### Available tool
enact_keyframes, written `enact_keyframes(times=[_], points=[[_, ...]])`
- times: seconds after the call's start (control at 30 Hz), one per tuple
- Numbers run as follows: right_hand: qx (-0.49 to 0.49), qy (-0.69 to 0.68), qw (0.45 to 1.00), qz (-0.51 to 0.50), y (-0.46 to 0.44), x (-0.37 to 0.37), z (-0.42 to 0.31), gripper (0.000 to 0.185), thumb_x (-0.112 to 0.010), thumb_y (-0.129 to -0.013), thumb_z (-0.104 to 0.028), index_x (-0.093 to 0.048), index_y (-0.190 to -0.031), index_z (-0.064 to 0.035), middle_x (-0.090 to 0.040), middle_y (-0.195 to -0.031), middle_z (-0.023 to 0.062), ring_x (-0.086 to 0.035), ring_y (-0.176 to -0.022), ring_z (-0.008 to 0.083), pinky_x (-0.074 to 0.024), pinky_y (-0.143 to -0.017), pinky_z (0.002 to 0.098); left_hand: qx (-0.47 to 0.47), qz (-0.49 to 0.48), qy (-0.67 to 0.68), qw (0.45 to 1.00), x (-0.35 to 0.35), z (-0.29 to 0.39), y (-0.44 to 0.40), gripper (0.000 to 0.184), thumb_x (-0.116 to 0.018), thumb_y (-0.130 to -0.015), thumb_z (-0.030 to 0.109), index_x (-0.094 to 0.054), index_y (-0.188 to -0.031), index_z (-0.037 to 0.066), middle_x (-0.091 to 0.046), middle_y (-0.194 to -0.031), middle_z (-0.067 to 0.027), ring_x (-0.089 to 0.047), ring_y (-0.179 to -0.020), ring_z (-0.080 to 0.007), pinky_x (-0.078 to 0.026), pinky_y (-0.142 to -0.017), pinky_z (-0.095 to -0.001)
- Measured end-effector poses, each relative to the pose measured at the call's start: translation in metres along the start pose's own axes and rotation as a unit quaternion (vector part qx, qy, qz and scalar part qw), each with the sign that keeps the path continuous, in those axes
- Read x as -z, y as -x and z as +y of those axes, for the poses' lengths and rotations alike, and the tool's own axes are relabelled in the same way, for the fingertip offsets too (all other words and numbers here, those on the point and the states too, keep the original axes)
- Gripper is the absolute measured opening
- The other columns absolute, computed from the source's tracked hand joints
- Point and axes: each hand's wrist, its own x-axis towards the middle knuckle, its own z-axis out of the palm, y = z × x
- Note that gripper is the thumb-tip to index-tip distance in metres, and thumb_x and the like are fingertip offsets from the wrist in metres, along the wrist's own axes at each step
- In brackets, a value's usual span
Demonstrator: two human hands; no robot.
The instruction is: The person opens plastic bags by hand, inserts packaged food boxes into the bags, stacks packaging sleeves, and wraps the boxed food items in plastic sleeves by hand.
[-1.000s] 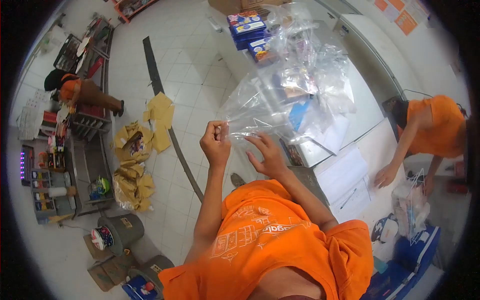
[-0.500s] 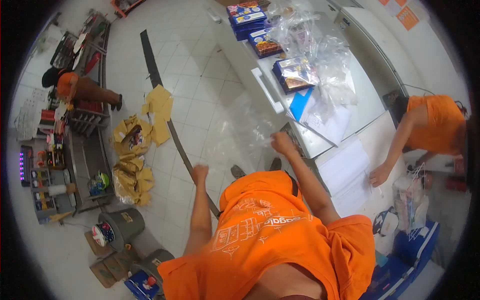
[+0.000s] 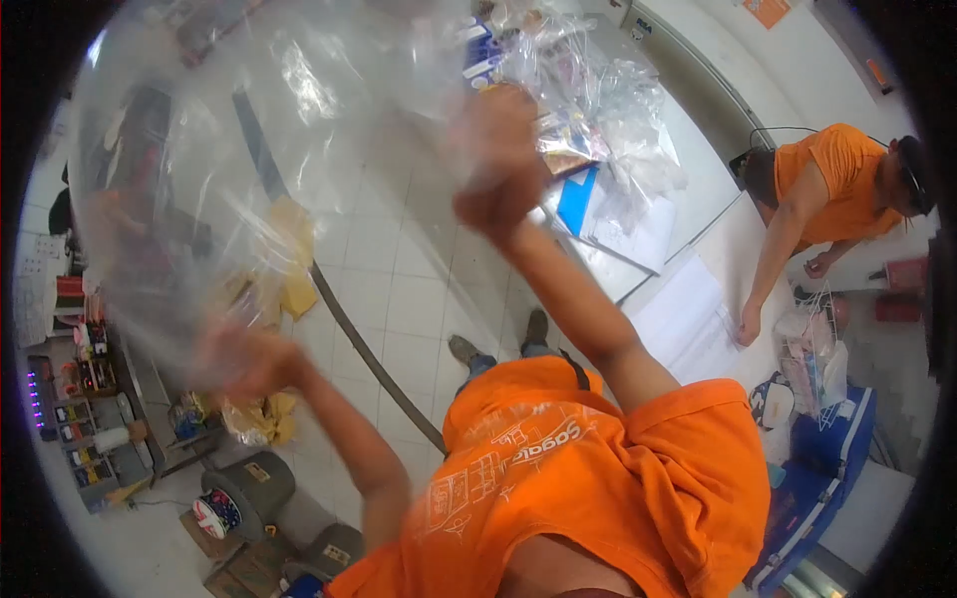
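Head cam: one big clear plastic bag (image 3: pixel 174 209) is spread out between both hands, up in front of the body. Left hand (image 3: pixel 249 361) and right hand (image 3: pixel 503 149) each look curled tight on its edge, though motion blur makes that a bit iffy. One heap of clear bags (image 3: pixel 633 125) sits on the white top (image 3: pixel 703 189), one blue sheet (image 3: pixel 576 201) beside it. Two dark bins (image 3: pixel 264 480) stand lower left.
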Motion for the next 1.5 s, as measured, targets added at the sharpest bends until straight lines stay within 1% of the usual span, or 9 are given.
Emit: enact_keyframes(times=[0.13, 0.17, 0.27, 0.37, 0.57, 0.87, 1.2, 1.4, 1.5], points=[[-0.406, 0.08, 0.67, -0.616, 0.328, 0.098, -0.003, 0.028, -0.056, -0.083, -0.005, -0.068, -0.108, -0.0052, -0.068, -0.098, 0.0181, -0.065, -0.091, 0.0359, -0.0508, -0.086, 0.0476, 0.355, -0.511, -0.213, 0.753, 0.075, -0.158, 0.354, 0.043, -0.068, -0.085, 0.019, -0.062, -0.118, -0.008, -0.063, -0.12, -0.0304, -0.063, -0.109, -0.0396, -0.048, -0.097, -0.0413], [-0.461, 0.089, 0.576, -0.669, 0.362, 0.14, -0.022, 0.027, -0.057, -0.082, -0.009, -0.069, -0.105, -0.004, -0.068, -0.097, 0.019, -0.066, -0.091, 0.036, -0.0513, -0.085, 0.0477, 0.209, -0.581, -0.232, 0.752, 0.111, -0.129, 0.368, 0.027, -0.068, -0.085, 0.019, -0.069, -0.095, -0.006, -0.066, -0.099, -0.0324, -0.066, -0.091, -0.0413, -0.053, -0.085, -0.0417], [-0.617, 0.086, 0.449, -0.641, 0.388, 0.219, -0.07, 0.03, -0.06, -0.079, -0.021, -0.072, -0.097, -0.0004, -0.071, -0.094, 0.0214, -0.069, -0.088, 0.0362, -0.0528, -0.082, 0.0482, 0.516, -0.524, -0.164, 0.657, 0.176, -0.066, 0.352, 0.016, -0.065, -0.084, 0.014, -0.069, -0.082, -0.002, -0.069, -0.082, -0.0176, -0.066, -0.072, -0.0252, -0.053, -0.065, -0.0388], [-0.691, 0.065, 0.436, -0.573, 0.357, 0.188, -0.058, 0.03, -0.059, -0.077, -0.024, -0.071, -0.093, -0.0009, -0.071, -0.086, 0.0222, -0.069, -0.085, 0.0391, -0.0525, -0.08, 0.0499, 0.611, -0.469, -0.065, 0.635, 0.164, -0.117, 0.345, 0.013, -0.062, -0.085, 0.012, -0.069, -0.085, 0.001, -0.066, -0.082, -0.0095, -0.064, -0.076, -0.0198, -0.051, -0.066, -0.0324], [-0.544, 0.064, 0.758, -0.353, 0.325, 0.067, -0.017, 0.03, -0.061, -0.09, -0.033, -0.066, -0.094, -0.0033, -0.068, -0.082, 0.0168, -0.065, -0.076, 0.0306, -0.0487, -0.069, 0.0436, 0.679, -0.325, 0.26, 0.605, 0.004, -0.127, 0.17, 0.013, -0.06, -0.096, 0.014, -0.063, -0.098, 0.002, -0.058, -0.077, -0.0052, -0.056, -0.067, -0.0162, -0.05, -0.069, -0.0341], [-0.575, 0.138, 0.73, -0.343, 0.242, 0.157, 0.007, 0.035, -0.065, -0.094, -0.036, -0.066, -0.115, -0.0082, -0.068, -0.111, 0.0118, -0.065, -0.097, 0.0261, -0.0514, -0.085, 0.0393, 0.571, -0.458, 0.236, 0.639, -0.053, -0.055, 0.113, 0.054, -0.06, -0.098, 0.015, -0.041, -0.149, 0.011, -0.058, -0.094, -0.0043, -0.048, -0.054, -0.0102, -0.046, -0.053, -0.0272], [-0.343, 0.241, 0.819, -0.393, 0.217, 0.132, 0.188, 0.033, -0.06, -0.094, -0.042, -0.066, -0.121, -0.0226, -0.052, -0.143, 0.0141, -0.049, -0.131, 0.0331, -0.0353, -0.109, 0.0565, 0.553, -0.318, 0.207, 0.742, -0.118, -0.012, 0.109, 0.05, -0.057, -0.1, 0.018, -0.041, -0.148, 0.015, -0.059, -0.1, -0.0048, -0.044, -0.05, -0.0082, -0.043, -0.049, -0.0269], [-0.452, 0.313, 0.62, -0.56, 0.251, 0.186, 0.312, 0.041, -0.054, -0.096, -0.041, -0.063, -0.131, -0.0211, -0.056, -0.141, 0.0147, -0.051, -0.13, 0.0333, -0.0284, -0.112, 0.061, 0.545, -0.312, 0.154, 0.763, -0.167, 0.002, 0.107, 0.048, -0.058, -0.1, 0.016, -0.044, -0.145, 0.013, -0.06, -0.095, -0.0045, -0.044, -0.05, -0.0076, -0.044, -0.049, -0.0263], [-0.428, 0.34, 0.74, -0.392, 0.243, 0.243, 0.327, 0.038, -0.054, -0.096, -0.037, -0.067, -0.124, -0.0145, -0.064, -0.128, 0.0162, -0.053, -0.128, 0.0337, -0.0287, -0.11, 0.0634, 0.549, -0.309, 0.131, 0.765, -0.167, 0.01, 0.114, 0.047, -0.058, -0.1, 0.016, -0.044, -0.145, 0.012, -0.06, -0.096, -0.0046, -0.044, -0.05, -0.0071, -0.045, -0.049, -0.0267]])
